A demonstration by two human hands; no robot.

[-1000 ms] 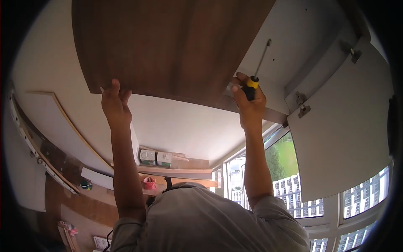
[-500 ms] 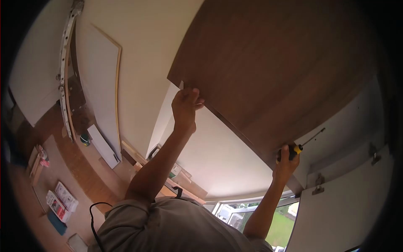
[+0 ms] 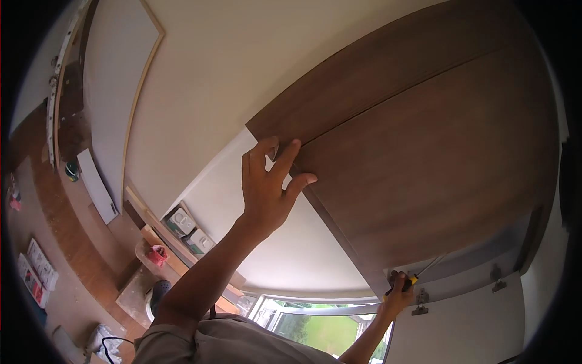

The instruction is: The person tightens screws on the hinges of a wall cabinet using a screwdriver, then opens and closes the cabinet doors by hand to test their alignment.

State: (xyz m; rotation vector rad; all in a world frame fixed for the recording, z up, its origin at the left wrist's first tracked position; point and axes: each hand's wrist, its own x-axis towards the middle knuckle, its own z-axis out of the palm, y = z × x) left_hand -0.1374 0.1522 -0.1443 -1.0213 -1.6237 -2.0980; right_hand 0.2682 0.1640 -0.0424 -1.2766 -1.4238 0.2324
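Observation:
Overhead is a dark brown wooden cabinet door [image 3: 436,158], with a brown panel [image 3: 376,79] beside it across a thin seam. My left hand [image 3: 264,188] is raised to the corner where the two meet, fingers spread, fingertips at the lower edge. My right hand [image 3: 399,297] is wrapped around the black-and-yellow handle of a screwdriver [image 3: 414,280]. The thin shaft points up and right, by the opening at the door's right end. Near that hand, a white door [image 3: 467,321] carries metal hinges [image 3: 420,302] along its top edge.
A window [image 3: 321,327] lies below. On the left, a white board with a wooden edge [image 3: 124,79] stands upright. Farther down are a white plank [image 3: 97,185], a red item [image 3: 157,255], printed papers [image 3: 37,273] and a shoe [image 3: 160,292].
My view has shifted, and a seam now shows between the brown door and panel. My left fingers have spread from a closer curl. My right hand still holds the screwdriver, lower in view.

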